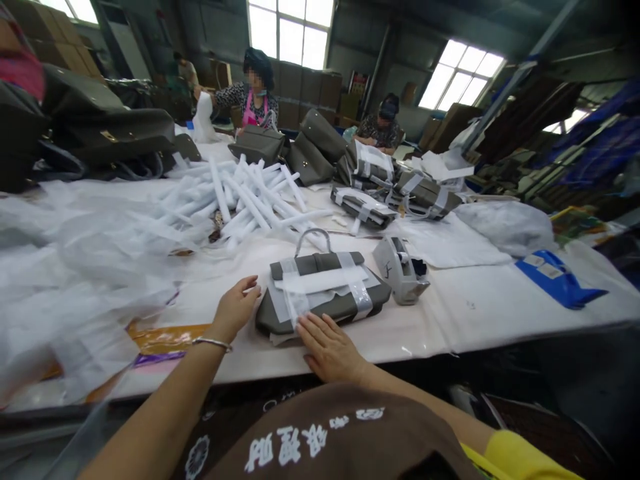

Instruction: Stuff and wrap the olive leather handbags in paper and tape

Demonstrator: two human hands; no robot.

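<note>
In front of me on the white-covered table lies a grey-brown handbag (323,313), its looped handle standing up at the far side. White packing paper (320,280) lies over its front, with two strips of clear tape (361,297) across it. My right hand (327,343) rests flat on the bag's lower front edge, fingers stretched over the left tape strip. Beside the bag's left end is my left hand (240,307), fingers loosely apart and holding nothing. Just right of the bag stands a grey tape dispenser (400,270).
White paper rolls (250,200) are piled beyond the bag. Crumpled white sheets (100,267) cover the left. Several taped bags (365,207) lie at the back right, and a blue tape dispenser (557,277) sits at right. Two co-workers (257,100) are across the table.
</note>
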